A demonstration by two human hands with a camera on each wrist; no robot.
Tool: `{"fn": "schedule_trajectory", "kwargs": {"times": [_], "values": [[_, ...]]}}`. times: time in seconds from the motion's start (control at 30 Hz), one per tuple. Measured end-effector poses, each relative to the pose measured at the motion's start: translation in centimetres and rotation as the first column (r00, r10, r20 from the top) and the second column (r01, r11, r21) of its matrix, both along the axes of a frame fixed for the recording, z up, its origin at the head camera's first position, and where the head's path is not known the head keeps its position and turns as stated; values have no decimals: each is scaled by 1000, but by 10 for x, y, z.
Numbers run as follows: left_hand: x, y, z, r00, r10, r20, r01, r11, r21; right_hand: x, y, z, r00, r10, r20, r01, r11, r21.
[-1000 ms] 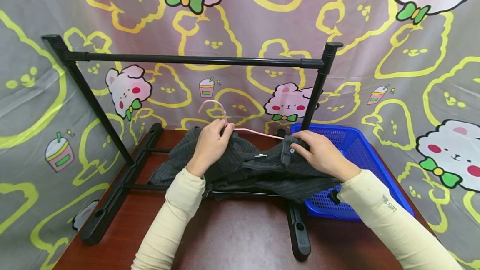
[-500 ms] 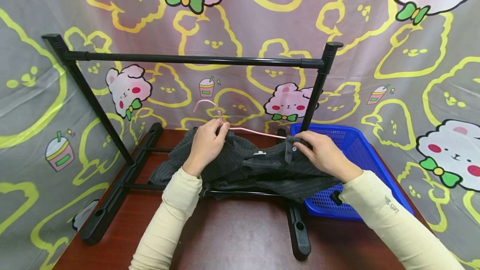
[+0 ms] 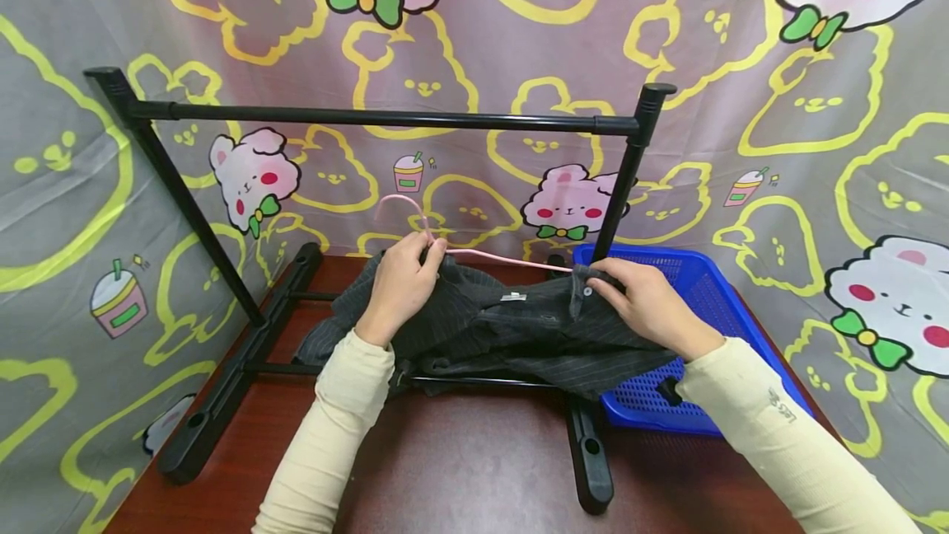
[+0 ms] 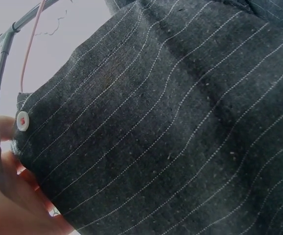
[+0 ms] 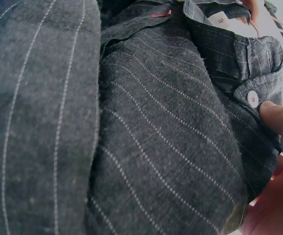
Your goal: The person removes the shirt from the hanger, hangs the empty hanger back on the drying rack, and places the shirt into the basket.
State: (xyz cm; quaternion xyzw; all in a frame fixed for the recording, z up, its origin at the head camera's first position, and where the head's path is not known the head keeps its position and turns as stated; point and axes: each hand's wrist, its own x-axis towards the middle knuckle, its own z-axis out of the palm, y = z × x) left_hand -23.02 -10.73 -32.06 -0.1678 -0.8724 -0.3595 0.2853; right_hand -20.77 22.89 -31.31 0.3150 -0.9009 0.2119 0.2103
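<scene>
A dark grey pinstriped garment (image 3: 511, 328) with white buttons and a small white label (image 3: 513, 297) lies bunched across the rack's lower bars. My left hand (image 3: 404, 283) pinches its edge beside a button (image 4: 22, 121), right by the neck of a pink hanger (image 3: 504, 258). The hanger's hook sticks up above the left hand, and its right arm runs to the garment's edge near the other hand. My right hand (image 3: 645, 303) grips that edge by another button (image 5: 252, 99), thumb in front. The hanger's left arm is hidden.
A black clothes rack (image 3: 385, 116) stands on the brown table (image 3: 460, 468), its crossbar above and behind the hands. At the right, a blue plastic basket (image 3: 712, 295) sits partly behind my right forearm. Patterned cloth (image 3: 489, 39) hangs around the table.
My left hand has shifted left with the hanger's hook and the garment's edge. The right hand has moved slightly right, still gripping, so the garment's edge is spread wider.
</scene>
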Motion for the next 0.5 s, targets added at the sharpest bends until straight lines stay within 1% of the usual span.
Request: {"fn": "schedule_trajectory", "kwargs": {"times": [0.13, 0.5], "values": [[0, -1, 0, 1000, 8, -1, -8, 1000, 0, 0, 4, -2, 1000, -4, -17, 4, 1000, -10], [1, -2, 1, 1000, 3, 2, -3, 1000, 7, 0, 10, -5, 999, 5, -54, -6, 1000, -30]]}}
